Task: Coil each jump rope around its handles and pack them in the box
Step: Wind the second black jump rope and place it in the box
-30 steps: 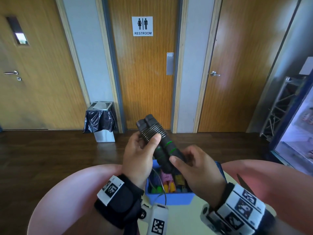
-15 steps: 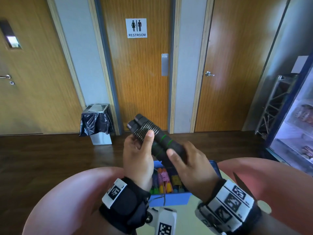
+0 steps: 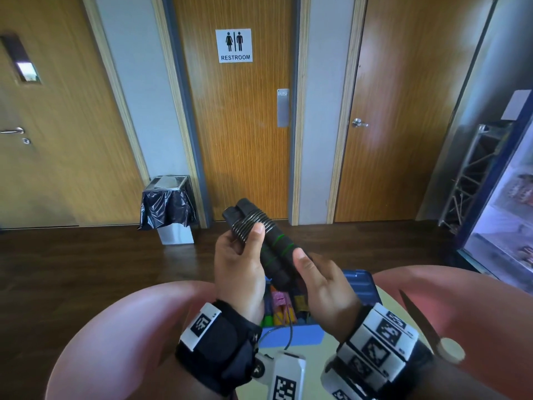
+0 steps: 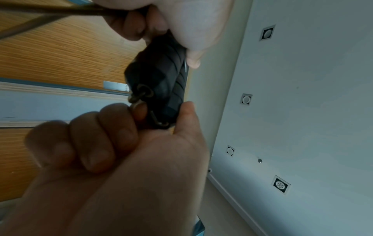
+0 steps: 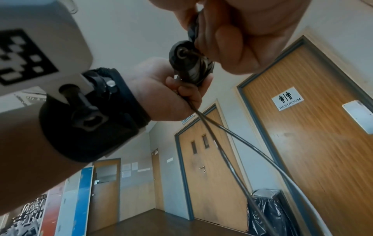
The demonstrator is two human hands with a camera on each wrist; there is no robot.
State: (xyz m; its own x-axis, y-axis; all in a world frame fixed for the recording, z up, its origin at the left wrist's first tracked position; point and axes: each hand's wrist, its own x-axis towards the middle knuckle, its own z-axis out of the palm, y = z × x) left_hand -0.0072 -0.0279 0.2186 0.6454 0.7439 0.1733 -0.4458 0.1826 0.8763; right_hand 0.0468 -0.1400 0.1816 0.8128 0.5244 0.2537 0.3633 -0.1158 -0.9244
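Unmoved: handles (image 3: 268, 243) w/ coiled rope betw. both hands.

Left hand (image 3: 240, 272) raised at chest height, fingers curled, thumb pressed forward. Right hand (image 3: 326, 287) beside it, fingers curled, thumb extended. Both wrists carry strapped camera mounts.

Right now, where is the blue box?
In the head view the blue box sits low at centre, on the table under both hands, directly below the black handles.
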